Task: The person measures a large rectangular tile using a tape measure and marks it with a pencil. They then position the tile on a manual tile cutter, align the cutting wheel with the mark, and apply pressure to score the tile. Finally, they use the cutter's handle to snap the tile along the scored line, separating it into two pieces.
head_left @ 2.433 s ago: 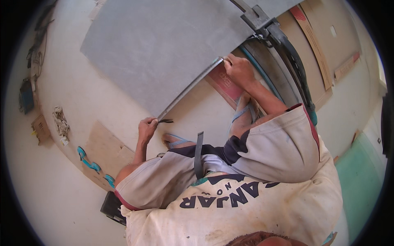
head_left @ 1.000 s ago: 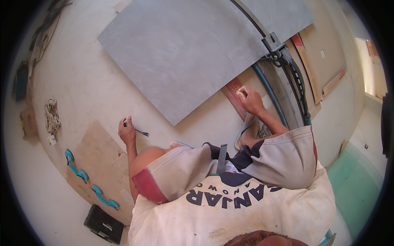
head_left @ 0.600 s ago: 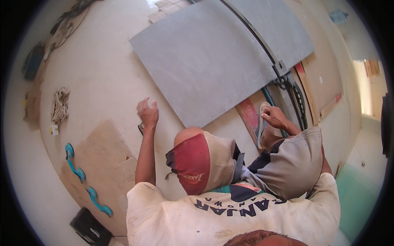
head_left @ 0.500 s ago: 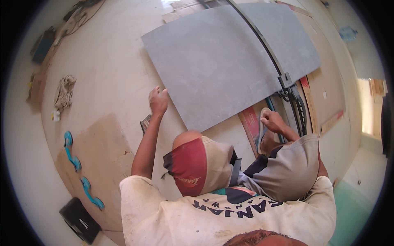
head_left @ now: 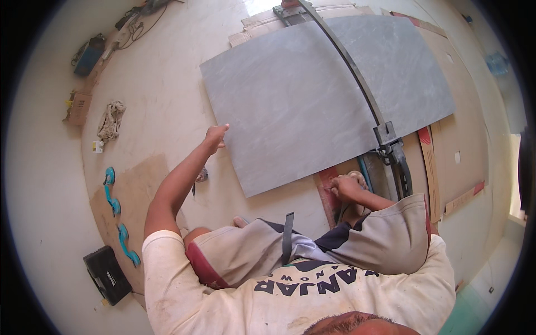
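Grey slab (head_left: 290, 106), left hand (head_left: 215, 137) at its edge, arm (head_left: 177, 181) outstretched, right hand (head_left: 348, 187) curled, cannot tell if either grasps

the tape (head_left: 202, 175), first stretched along the near edge of the slab (head_left: 290, 106), is down on the floor (head_left: 162, 120) beside the left forearm (head_left: 181, 180). the left hand (head_left: 215, 137) has moved to the slab's left edge, one finger extended. the right hand (head_left: 349, 188), off the near edge, is curled just short of it. the left knee (head_left: 195, 234) has dropped.
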Motion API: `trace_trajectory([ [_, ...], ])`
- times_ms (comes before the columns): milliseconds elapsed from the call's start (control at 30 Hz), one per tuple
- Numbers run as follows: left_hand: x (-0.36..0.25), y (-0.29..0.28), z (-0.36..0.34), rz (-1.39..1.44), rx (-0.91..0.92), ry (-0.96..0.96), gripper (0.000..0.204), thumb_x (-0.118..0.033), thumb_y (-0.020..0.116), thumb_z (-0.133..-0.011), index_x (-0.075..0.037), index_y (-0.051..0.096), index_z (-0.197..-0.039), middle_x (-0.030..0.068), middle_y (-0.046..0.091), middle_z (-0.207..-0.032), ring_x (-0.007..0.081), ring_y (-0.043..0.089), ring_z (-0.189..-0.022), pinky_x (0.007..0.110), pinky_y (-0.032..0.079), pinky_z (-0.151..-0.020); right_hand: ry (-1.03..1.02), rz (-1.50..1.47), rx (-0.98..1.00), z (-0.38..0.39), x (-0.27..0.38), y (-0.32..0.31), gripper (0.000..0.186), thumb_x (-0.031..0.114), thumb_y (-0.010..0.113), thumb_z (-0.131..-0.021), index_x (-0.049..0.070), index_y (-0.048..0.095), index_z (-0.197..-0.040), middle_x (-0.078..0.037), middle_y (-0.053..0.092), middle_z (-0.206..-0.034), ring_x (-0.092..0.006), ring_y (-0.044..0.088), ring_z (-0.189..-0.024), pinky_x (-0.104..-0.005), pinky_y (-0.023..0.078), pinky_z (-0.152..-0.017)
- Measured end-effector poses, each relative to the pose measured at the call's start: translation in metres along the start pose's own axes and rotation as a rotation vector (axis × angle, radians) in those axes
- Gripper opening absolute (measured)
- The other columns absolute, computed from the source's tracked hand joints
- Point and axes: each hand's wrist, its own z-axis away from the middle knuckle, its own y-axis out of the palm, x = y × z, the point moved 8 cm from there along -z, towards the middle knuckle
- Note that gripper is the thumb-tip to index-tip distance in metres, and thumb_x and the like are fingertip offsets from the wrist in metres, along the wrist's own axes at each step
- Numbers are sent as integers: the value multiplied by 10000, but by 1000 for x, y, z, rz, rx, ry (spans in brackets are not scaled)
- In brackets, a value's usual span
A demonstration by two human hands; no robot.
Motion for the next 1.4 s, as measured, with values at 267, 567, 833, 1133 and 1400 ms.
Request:
trace_trajectory([
  [267, 12, -2, 6, 22, -300, -64, 679, -414, 614, -826, 94, 447, -1244, 257, 477, -1298, 383, 478, -1196, 467, 422, -935, -21, -616, -502, 37, -28, -206, 264, 215, 581, -877, 27, 634, -1055, -108, 662, -917, -197, 611, -840, -313, 477, -790],
  [567, 20, 6, -1, 22, -766, 74, 697, -431, 585, -818, 102, 455, -1247, 296, 498, -1257, 399, 480, -1188, 408, 374, -1007, 891, -1005, -1119, 59, -360, -158, 497, 272, 582, -866, -86, 496, -1199, -238, 592, -1127, -271, 594, -1027, -335, 443, -893],
  [833, 16, 4, -9, 96, -694, 108, 694, -384, 598, -831, 114, 410, -1275, 307, 450, -1304, 391, 438, -1234, 396, 348, -1030, 885, -1350, -1145, 44, -365, -143, 320, 234, 629, -830, -50, 550, -955, -90, 552, -844, -168, 574, -787, -294, 486, -653],
  [1133, -56, 43, 2, 29, -616, 124, 708, -365, 602, -837, 120, 371, -1297, 305, 445, -1305, 372, 431, -1245, 379, 356, -1023, 868, -1293, -1088, 38, -430, -160, 182, 168, 643, -826, -1, 596, -872, -30, 552, -737, -123, 502, -564, -268, 407, -484],
  [1400, -53, 52, 1, 76, -598, 119, 692, -357, 605, -839, 127, 378, -1278, 295, 471, -1271, 368, 459, -1206, 379, 367, -1004, 830, -1581, -1238, 27, -451, -168, 313, 153, 701, -802, -40, 599, -1027, -116, 622, -995, -234, 634, -826, -334, 553, -669],
])
